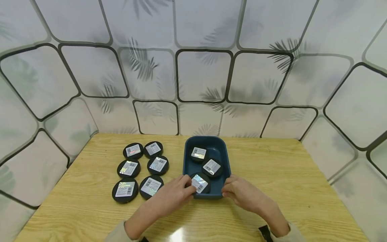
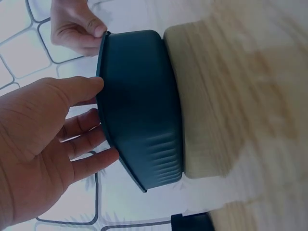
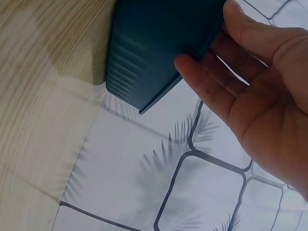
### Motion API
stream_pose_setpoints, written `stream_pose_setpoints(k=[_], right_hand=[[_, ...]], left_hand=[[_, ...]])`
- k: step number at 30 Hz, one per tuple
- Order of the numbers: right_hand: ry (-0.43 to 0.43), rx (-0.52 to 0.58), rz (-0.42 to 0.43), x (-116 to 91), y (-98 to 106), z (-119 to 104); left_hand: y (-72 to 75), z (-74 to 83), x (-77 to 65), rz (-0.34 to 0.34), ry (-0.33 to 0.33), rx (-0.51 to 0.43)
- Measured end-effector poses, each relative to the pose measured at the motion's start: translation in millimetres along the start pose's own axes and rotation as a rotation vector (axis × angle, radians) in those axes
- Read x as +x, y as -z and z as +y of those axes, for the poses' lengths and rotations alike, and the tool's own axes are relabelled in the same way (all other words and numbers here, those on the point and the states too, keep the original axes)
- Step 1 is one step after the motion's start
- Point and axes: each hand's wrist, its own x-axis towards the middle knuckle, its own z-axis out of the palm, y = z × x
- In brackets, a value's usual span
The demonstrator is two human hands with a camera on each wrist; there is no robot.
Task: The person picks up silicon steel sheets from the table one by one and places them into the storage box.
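A dark blue plastic tub (image 1: 217,152) stands on the table, with three black round discs bearing white labels inside: one far left (image 1: 199,153), one in the middle (image 1: 212,167), one near left (image 1: 200,183). My left hand (image 1: 179,191) grips the near left corner of its rim, thumb on the near side. At the near right corner, my right hand (image 1: 243,194) pinches the rim with curled fingers. Seen from the left wrist, the ribbed outer wall of the tub (image 2: 139,96) fills the middle, and the right hand (image 2: 74,26) is at its far corner.
Left of the tub, several more labelled black discs (image 1: 129,168) lie flat in two columns on the wooden table (image 1: 272,164). The nearest right disc (image 1: 151,186) lies close to my left wrist. A patterned curtain-like backdrop (image 1: 202,75) surrounds the table's back and sides.
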Motion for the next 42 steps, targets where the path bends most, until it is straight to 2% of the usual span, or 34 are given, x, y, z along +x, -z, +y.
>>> stream_pose_setpoints(k=[8,12,19,24,30,34,38,42], right_hand=[[0.020,-0.001,0.014,0.7,0.0,0.0],[0.017,0.001,0.020,0.8,-2.0,0.6],[0.022,0.000,0.025,1.6,-1.5,-0.4],[-0.017,0.008,0.003,2.6,-0.8,-2.6],[-0.078,0.014,-0.036,0.0,0.4,-4.9],[-0.104,-0.015,-0.043,0.3,-0.8,-5.1],[-0.109,-0.041,-0.022,1.7,-4.9,-3.9],[-0.089,-0.056,0.013,2.6,-10.0,-1.9]], left_hand=[[7.6,-12.6,-3.9,0.079,0.024,0.017],[12.7,-19.5,-7.2,0.095,0.040,0.026],[25.2,-28.4,-12.0,0.062,0.099,0.012],[32.5,-34.2,-18.0,0.037,0.161,0.015],[39.2,-44.6,-32.2,0.089,0.172,0.044],[44.1,-52.8,-47.1,0.094,0.215,0.062],[49.0,-60.9,-61.5,0.116,0.260,0.070],[54.1,-69.4,-68.8,0.158,0.262,0.081]])
